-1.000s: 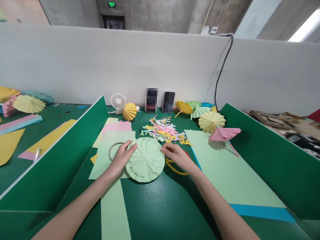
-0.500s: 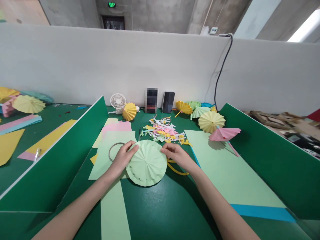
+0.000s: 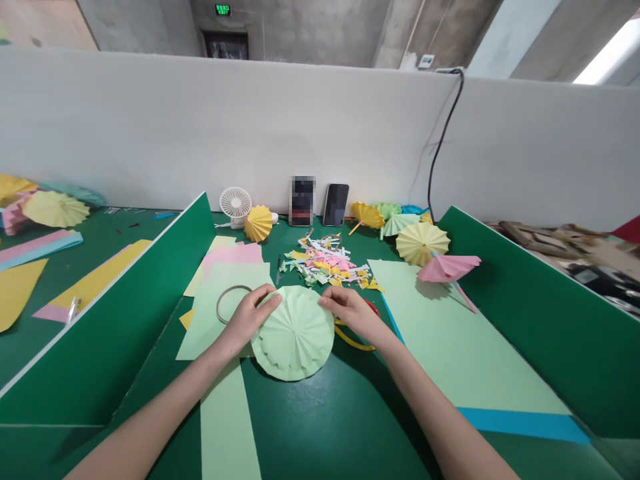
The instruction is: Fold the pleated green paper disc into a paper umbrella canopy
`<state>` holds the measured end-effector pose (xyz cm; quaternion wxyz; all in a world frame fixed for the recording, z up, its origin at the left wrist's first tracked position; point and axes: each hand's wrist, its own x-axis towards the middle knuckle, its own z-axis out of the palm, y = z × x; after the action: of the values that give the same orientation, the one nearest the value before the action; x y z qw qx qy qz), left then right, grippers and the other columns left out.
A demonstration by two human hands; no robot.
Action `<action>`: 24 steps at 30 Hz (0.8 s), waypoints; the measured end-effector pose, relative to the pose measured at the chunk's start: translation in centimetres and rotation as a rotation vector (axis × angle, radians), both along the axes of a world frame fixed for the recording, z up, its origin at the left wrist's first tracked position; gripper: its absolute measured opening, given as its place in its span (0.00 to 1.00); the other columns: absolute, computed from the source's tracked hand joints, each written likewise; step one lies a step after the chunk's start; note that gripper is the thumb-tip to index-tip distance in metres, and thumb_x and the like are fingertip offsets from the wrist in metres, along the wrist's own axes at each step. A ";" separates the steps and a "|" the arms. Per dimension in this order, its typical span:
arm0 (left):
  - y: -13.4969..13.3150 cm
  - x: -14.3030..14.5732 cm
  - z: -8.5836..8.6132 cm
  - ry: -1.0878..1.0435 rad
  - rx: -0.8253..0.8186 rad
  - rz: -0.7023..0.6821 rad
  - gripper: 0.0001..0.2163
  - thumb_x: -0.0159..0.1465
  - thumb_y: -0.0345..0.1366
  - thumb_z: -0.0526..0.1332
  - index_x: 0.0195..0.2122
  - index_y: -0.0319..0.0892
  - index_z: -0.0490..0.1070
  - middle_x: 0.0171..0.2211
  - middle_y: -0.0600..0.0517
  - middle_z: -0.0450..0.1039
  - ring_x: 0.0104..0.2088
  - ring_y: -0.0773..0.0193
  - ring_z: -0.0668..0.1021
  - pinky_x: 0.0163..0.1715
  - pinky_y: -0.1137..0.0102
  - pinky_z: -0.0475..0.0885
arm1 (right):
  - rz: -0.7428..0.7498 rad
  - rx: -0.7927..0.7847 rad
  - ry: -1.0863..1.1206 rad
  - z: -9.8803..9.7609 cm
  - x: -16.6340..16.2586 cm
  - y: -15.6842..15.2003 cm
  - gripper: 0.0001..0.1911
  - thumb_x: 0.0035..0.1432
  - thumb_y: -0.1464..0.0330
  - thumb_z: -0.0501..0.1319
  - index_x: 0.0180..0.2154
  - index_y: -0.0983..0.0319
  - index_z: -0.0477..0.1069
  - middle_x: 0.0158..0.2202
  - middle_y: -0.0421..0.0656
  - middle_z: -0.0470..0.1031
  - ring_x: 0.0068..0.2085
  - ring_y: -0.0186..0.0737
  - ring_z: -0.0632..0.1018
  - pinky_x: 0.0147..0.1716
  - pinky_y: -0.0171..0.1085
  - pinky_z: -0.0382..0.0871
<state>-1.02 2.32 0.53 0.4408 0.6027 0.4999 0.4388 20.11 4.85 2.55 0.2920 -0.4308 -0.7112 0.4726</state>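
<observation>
A round, pleated light-green paper disc (image 3: 293, 333) sits in front of me on the green table (image 3: 340, 420). My left hand (image 3: 249, 317) pinches its upper left edge with thumb and fingers. My right hand (image 3: 350, 312) grips the upper right edge, fingers closed on the rim. The far edge of the disc is lifted slightly between both hands. Under the left hand lie light-green paper sheets (image 3: 225, 313) and a thin ring (image 3: 231, 301). Yellow-handled scissors (image 3: 356, 337) lie just under my right wrist.
A pile of coloured paper scraps (image 3: 326, 261) lies behind the disc. Finished paper umbrellas, yellow (image 3: 423, 243) and pink (image 3: 449, 267), stand at the right. A small white fan (image 3: 236, 203) and a phone (image 3: 336, 205) lean by the back wall. Green dividers (image 3: 130, 313) flank both sides.
Both hands have turned and shifted the green disc slightly; its far edge now sits lower and closer between my fingers. Arms stay nearly in place.
</observation>
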 end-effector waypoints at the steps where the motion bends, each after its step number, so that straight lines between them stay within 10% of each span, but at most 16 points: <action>1: 0.0 0.0 0.0 0.001 -0.001 0.000 0.11 0.57 0.44 0.54 0.27 0.41 0.63 0.26 0.55 0.62 0.29 0.66 0.66 0.29 0.75 0.61 | 0.009 0.007 -0.006 0.0 0.0 0.0 0.17 0.53 0.56 0.54 0.22 0.62 0.60 0.20 0.35 0.54 0.23 0.29 0.57 0.22 0.31 0.51; 15: -0.3 0.2 0.3 -0.029 -0.055 -0.011 0.12 0.56 0.45 0.55 0.32 0.42 0.66 0.30 0.53 0.66 0.32 0.65 0.68 0.30 0.75 0.62 | -0.062 0.013 0.006 -0.1 0.2 0.2 0.16 0.52 0.57 0.54 0.22 0.62 0.60 0.20 0.35 0.55 0.22 0.30 0.56 0.20 0.31 0.50; 24: -0.1 0.0 0.1 -0.021 -0.041 0.038 0.16 0.56 0.47 0.54 0.20 0.42 0.52 0.20 0.59 0.47 0.21 0.71 0.56 0.20 0.76 0.53 | -0.115 0.018 0.013 0.3 0.8 0.6 0.20 0.54 0.54 0.51 0.21 0.62 0.59 0.20 0.37 0.58 0.24 0.31 0.61 0.24 0.33 0.56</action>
<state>-1.03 2.27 0.65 0.4499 0.5791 0.5157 0.4431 20.87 5.44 2.89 0.3269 -0.4652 -0.6877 0.4514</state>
